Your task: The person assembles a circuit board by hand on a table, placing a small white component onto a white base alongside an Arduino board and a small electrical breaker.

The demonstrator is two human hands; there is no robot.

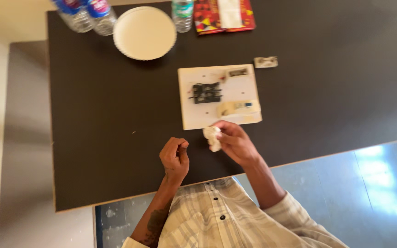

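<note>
My right hand (235, 142) grips a small crumpled white wad (212, 138), held just at the near edge of a pale square board (194, 115). The board lies on the dark table and carries a black component (207, 92), a small metal piece (238, 72) near its far edge and a cream part (236, 108) near its right front. My left hand (175, 158) rests on the table to the left of the right hand, fingers curled loosely with nothing in it.
A white paper plate (144, 32) sits at the far side, with plastic water bottles (88, 16) to its left and another bottle (182, 14) to its right. A red patterned packet (224, 16) lies beyond. A small silvery part (266, 62) lies right of the board.
</note>
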